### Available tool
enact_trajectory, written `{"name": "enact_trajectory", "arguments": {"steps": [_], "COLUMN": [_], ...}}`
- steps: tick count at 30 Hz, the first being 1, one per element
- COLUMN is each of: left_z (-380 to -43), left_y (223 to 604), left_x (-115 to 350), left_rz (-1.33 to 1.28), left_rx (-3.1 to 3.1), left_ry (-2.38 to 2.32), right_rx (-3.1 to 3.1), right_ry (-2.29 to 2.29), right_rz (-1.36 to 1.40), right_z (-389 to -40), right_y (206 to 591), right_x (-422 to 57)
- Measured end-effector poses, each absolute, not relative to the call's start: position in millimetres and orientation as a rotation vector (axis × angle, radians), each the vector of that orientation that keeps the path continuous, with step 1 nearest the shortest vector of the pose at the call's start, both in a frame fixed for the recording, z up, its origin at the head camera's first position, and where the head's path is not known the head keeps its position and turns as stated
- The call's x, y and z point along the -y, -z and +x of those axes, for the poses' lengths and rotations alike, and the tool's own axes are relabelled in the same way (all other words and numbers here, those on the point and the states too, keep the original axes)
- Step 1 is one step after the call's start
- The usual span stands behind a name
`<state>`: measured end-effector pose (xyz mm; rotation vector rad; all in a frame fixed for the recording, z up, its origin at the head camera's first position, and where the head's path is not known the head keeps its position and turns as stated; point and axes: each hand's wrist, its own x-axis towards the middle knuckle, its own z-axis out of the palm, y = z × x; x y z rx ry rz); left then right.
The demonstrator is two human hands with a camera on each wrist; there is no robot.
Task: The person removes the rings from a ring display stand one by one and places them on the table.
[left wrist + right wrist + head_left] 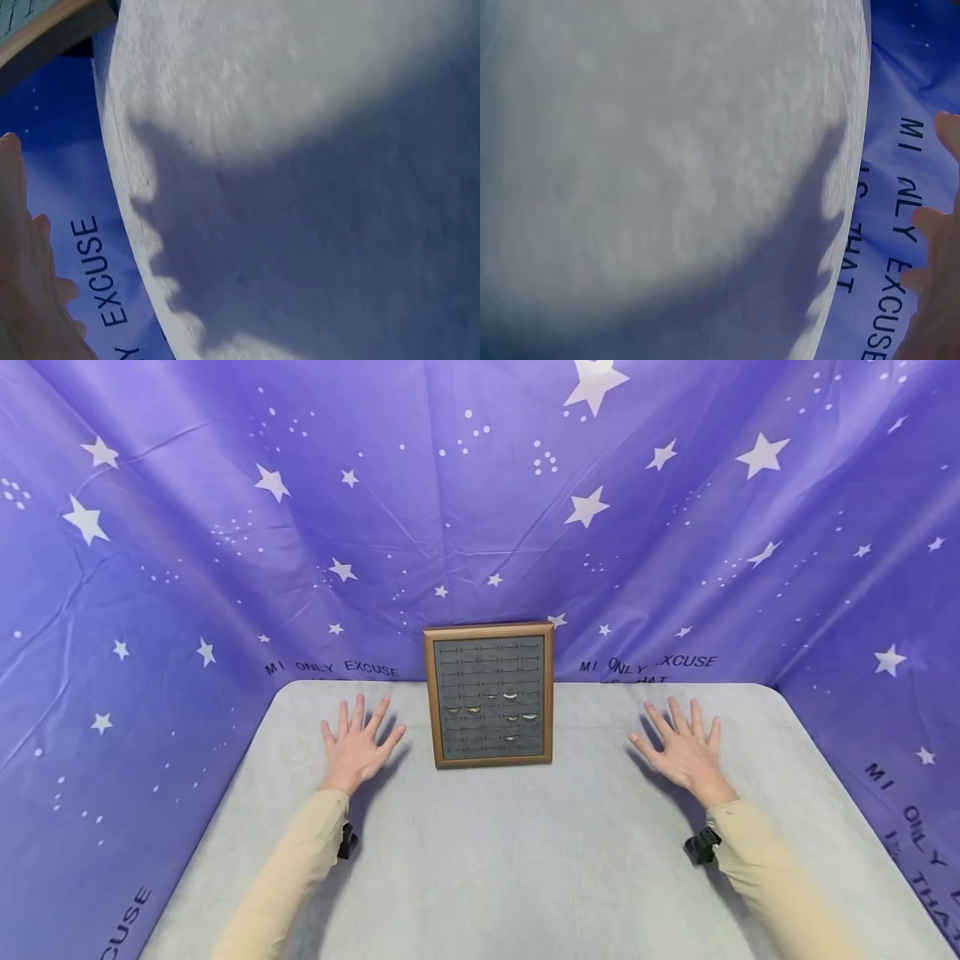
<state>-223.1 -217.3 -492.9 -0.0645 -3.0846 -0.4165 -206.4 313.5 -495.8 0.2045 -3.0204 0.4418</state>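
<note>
While the left hand (356, 756) and right hand (686, 758) hover over the counter (487, 860), fingers spread wide, a wood-framed display board (490, 667) stands between them near the far edge. It bears several small pieces (511, 697), possibly rings.

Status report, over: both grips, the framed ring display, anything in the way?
Left grip spread, empty; right grip spread, empty. Framed ring display standing between them, untouched, partly filled. Nothing visible in the way.

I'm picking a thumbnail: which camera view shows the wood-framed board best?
The head view: the wood-framed board shows whole there, all four frame sides in sight. The left wrist view catches only a fragment; the right wrist view shows none.
</note>
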Motion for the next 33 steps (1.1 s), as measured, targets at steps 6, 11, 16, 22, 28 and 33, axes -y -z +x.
{"name": "enact_trajectory", "arguments": {"steps": [6, 11, 16, 22, 28, 33], "left_z": [-227.5, -234.0, -243.1, -251.8, -256.2, -257.2], "left_y": [493.4, 487.0, 475.3, 464.9, 456.0, 453.3], "left_x": [206.6, 196.0, 184.3, 171.8, 160.4, 155.6], "left_rz": [-0.073, -0.086, -0.165, -0.244, -0.25, -0.275], "left_rx": [3.08, 3.061, 3.02, 2.924, 2.787, 2.674], "left_ry": [0.458, 0.564, 0.679, 0.863, 1.211, 1.375], "right_rx": [3.015, 3.001, 2.98, 2.971, 2.896, 2.849], "right_ry": [-0.477, -0.495, -0.51, -0.549, -0.619, -0.687], "right_rz": [0.208, 0.23, 0.235, 0.242, 0.235, 0.224], "right_z": [-208.2, -209.4, -207.8, -205.2, -204.2, -203.1], "right_y": [500.1, 503.7, 507.7, 508.0, 509.6, 510.0], "right_x": [-301.9, -291.7, -285.9, -277.9, -269.5, -260.4]}}
